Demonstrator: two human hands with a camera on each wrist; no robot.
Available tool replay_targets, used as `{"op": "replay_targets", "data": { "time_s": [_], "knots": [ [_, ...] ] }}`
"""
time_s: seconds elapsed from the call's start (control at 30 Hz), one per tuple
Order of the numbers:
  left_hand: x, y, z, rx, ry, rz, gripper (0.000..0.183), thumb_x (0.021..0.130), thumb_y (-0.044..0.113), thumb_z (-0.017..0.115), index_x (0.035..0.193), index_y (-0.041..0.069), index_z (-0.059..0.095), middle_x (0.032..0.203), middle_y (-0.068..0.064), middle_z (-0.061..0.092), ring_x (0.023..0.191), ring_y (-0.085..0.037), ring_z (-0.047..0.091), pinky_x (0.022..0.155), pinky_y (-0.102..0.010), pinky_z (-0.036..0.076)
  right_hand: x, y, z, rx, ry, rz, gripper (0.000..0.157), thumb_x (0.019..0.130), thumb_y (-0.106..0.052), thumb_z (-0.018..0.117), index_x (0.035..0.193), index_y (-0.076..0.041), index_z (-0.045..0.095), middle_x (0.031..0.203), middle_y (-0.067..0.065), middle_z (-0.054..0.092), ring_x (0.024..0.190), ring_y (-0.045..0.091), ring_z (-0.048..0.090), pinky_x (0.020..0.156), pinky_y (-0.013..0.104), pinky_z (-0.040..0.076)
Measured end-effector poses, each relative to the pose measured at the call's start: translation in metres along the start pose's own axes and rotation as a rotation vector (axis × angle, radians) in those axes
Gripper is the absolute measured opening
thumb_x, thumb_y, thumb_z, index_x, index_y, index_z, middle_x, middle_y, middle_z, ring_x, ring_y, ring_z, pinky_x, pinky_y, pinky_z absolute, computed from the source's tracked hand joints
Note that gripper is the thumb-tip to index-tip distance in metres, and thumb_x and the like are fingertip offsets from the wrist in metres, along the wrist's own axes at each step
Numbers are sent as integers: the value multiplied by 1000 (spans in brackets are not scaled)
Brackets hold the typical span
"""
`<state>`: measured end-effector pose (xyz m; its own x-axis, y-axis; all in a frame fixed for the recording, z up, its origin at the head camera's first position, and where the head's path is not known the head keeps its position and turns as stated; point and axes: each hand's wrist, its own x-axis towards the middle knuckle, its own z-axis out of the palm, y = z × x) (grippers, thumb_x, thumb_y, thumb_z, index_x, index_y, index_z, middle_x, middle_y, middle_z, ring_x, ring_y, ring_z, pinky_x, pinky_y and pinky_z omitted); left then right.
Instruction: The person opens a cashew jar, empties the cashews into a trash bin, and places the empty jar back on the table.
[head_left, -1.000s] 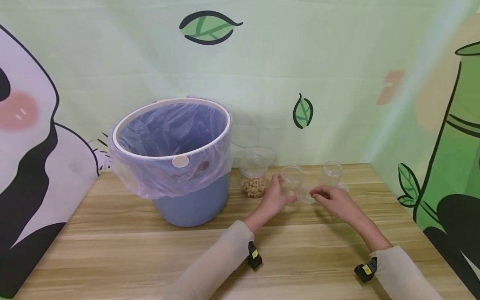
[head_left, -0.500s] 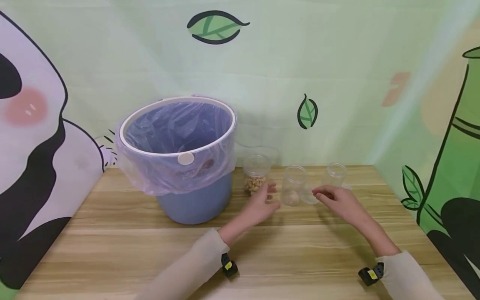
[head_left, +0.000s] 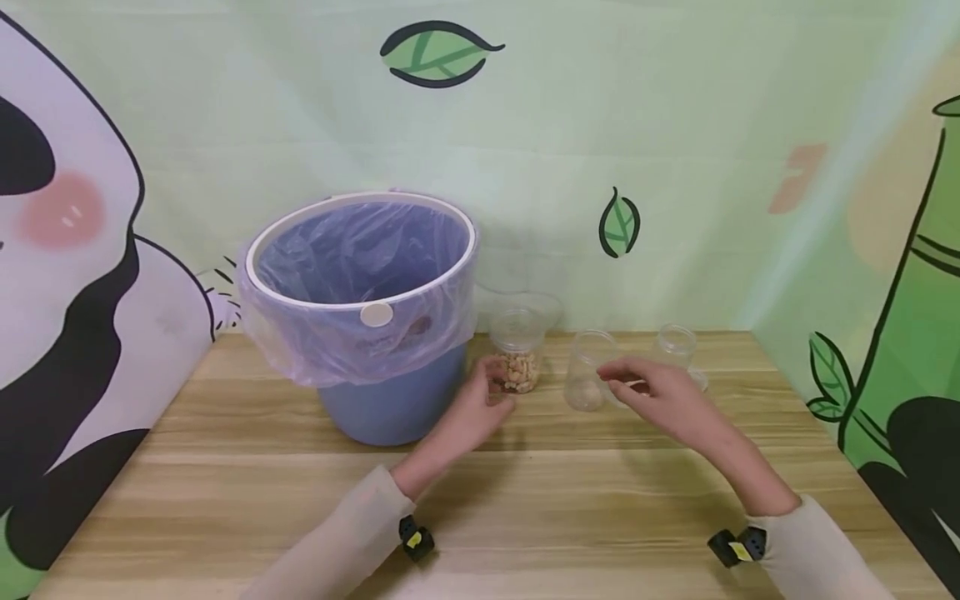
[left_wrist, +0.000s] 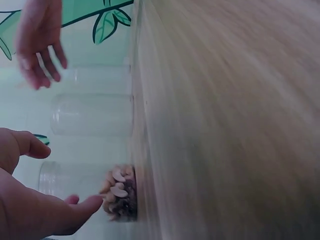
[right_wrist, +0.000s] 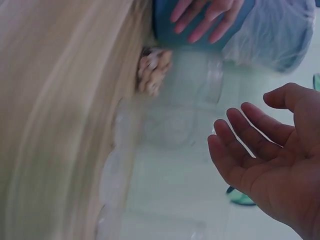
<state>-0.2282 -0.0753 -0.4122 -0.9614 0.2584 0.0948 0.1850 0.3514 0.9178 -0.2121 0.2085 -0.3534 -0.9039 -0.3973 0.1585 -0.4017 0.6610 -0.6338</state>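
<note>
A clear jar partly filled with cashews [head_left: 521, 373] stands beside the bin. My left hand [head_left: 471, 410] is at its left side, fingers spread and slightly bent. In the left wrist view the thumb and fingers of the left hand [left_wrist: 37, 200] are apart, overlapping the cashew jar [left_wrist: 120, 192]. A second clear jar [head_left: 585, 379] stands to the right with no nuts in it. Over its right side hovers my right hand [head_left: 671, 400], loosely bent. The right wrist view shows the right hand [right_wrist: 280, 150] palm visible, holding nothing. A third clear jar [head_left: 677, 343] is partly hidden behind it.
A blue bin [head_left: 390, 412] lined with a translucent bag [head_left: 360, 342] stands left of the jars, close to the left hand. Low clear round pieces [right_wrist: 110, 180] lie by the jars in the right wrist view. A printed cloth [head_left: 525, 108] hangs behind the wooden table [head_left: 540, 508].
My left hand has left the second jar and moved left, past the front of the cashew jar to its left side. The right hand has shifted slightly left, toward the second jar.
</note>
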Motion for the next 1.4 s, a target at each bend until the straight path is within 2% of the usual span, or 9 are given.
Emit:
{"op": "replay_targets", "data": {
  "time_s": [0.17, 0.33, 0.6, 0.73, 0.83, 1.07, 1.2, 1.4],
  "knots": [
    [6, -8, 4, 14, 82, 51, 70, 93, 4, 68, 147, -11, 27, 147, -35, 37, 140, -46, 36, 114, -55, 34, 15, -19, 5, 19, -21, -41, 28, 104, -18, 59, 128, -8, 67, 126, 10, 69, 110, 30, 68, 90, 46, 57],
    [16, -14, 14, -3, 164, 79, 81, 90, 5, 74, 150, -11, 22, 149, -34, 32, 143, -45, 33, 118, -54, 29, 33, -36, 12, 32, -35, -70, 28, 103, -17, 59, 129, -7, 67, 127, 10, 69, 112, 29, 67, 93, 45, 56],
    [39, -22, 29, -53, 291, 19, 92, 83, 11, 83, 152, -2, 24, 146, -27, 36, 139, -41, 36, 116, -53, 32, 69, -51, 26, -69, -34, -123, 34, 102, -20, 57, 130, -4, 67, 130, 11, 68, 116, 31, 66, 96, 48, 54],
    [47, -21, 36, -35, 336, -9, 97, 80, 16, 87, 151, -2, 23, 147, -27, 35, 139, -40, 37, 115, -51, 33, 83, -56, 32, -124, -32, -165, 35, 101, -22, 57, 130, -5, 68, 129, 10, 69, 118, 33, 65, 96, 49, 54],
    [55, -22, 41, -72, 372, -10, 100, 78, 15, 88, 151, -5, 22, 147, -29, 34, 138, -41, 37, 115, -52, 34, 91, -58, 32, -126, -36, -184, 36, 100, -21, 56, 130, -5, 68, 130, 11, 68, 118, 34, 65, 96, 49, 54],
    [66, -26, 46, -168, 430, -17, 100, 75, 6, 89, 150, -5, 23, 147, -27, 35, 139, -41, 37, 117, -50, 31, 111, -55, 29, -127, -35, -198, 36, 99, -18, 56, 129, -2, 67, 129, 13, 69, 118, 34, 65, 97, 47, 53],
    [71, -28, 46, -174, 462, 4, 100, 72, 1, 90, 148, -3, 26, 146, -25, 40, 138, -39, 40, 117, -48, 32, 122, -54, 27, -137, -39, -213, 36, 98, -17, 58, 129, -1, 66, 130, 13, 68, 120, 31, 65, 98, 46, 53],
    [74, -33, 49, -179, 475, -4, 111, 69, 1, 92, 153, -2, 20, 153, -26, 36, 144, -37, 36, 119, -46, 30, 138, -56, 25, -173, -72, -177, 35, 100, -20, 60, 130, -3, 66, 133, 14, 66, 124, 33, 61, 103, 47, 49]
  ]
}}
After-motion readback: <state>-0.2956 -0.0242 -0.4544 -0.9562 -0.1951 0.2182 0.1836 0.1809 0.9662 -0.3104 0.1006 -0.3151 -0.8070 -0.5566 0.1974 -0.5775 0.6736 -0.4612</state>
